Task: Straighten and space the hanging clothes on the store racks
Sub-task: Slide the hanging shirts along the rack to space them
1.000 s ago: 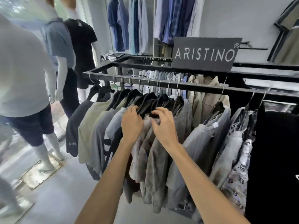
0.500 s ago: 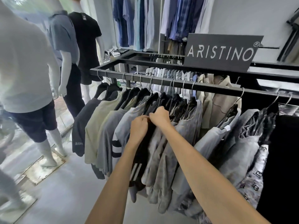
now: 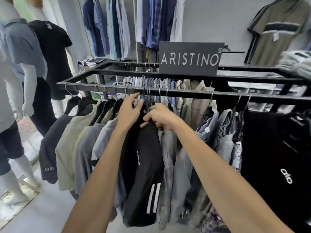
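Both hands up at the front rail (image 3: 193,95) of the rack, about mid-length. Left hand (image 3: 128,113) loosely open, fingers spread against the top of the black shirt (image 3: 143,157) with the white stripes, thumb side near its hanger hook; looks more like steadying than gripping. Right hand (image 3: 159,116) curled over the shoulder of that same shirt, fingers pinched into the fabric just under the hanger. Can't tell for sure if the hanger itself is in the pinch.

Progress-wise, roughly midway by the look of it. Toward the left end of the rail, the navy shirt (image 3: 50,148), beige shirt (image 3: 67,148) and grey shirts (image 3: 87,157) hanging fairly evenly. Right of the hands, grey shirts (image 3: 170,157) bunched tight, then uneven gaps out to the black shirt with the white logo (image 3: 277,157) at the right end. Plenty left to spread out there.
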